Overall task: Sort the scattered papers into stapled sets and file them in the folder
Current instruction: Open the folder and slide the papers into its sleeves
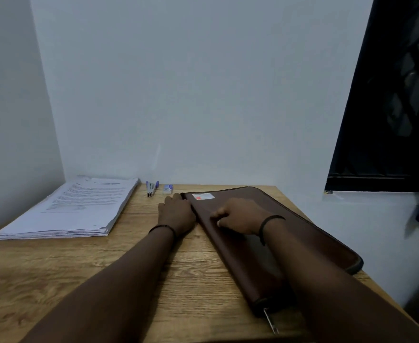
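**Two hands at the brown folder**

From the head camera I see the brown zip folder (265,233) lying closed on the right of the wooden tabletop (55,273). My left hand (176,214) rests beside its left edge, fingers curled against the far corner. My right hand (238,215) sits on the cover, fingers curled; whether they pinch anything I cannot tell. The paper stack (72,209) lies far left, well apart, with the stapler (151,188) and a small staple box (168,188) between.

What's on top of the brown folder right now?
On the brown zippered folder rest the right hand and a white-and-red sticker. The forearm hides part of the cover; the inside cannot be seen.
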